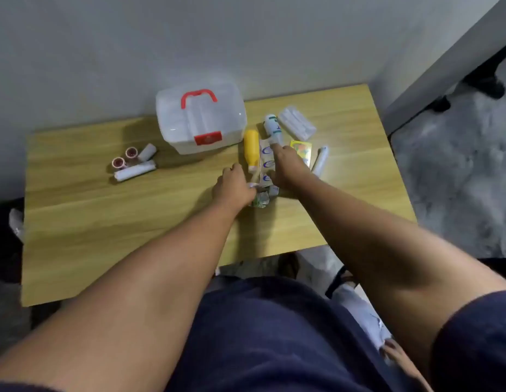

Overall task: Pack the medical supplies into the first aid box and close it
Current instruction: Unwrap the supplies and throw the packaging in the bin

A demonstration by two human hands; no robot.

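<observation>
Rolls of bandage and tape (134, 162) lie on the table (104, 222), left of the closed first aid box (201, 123) at its back edge. To the right of the box, the yellow bottle (251, 147) and white bottle (271, 124) lie lengthwise, caps toward the person. The right hand (285, 165) lies open, forefinger touching the white bottle. The left hand (233, 183) curls at a crumpled packet (260, 199); whether it grips is unclear.

Dark navy shirt (274, 335) fills the lower view, a short navy sleeve (472, 343) caps the right upper arm, forearms uncovered, left hand (235, 183) and right hand (285, 168) bare.
</observation>
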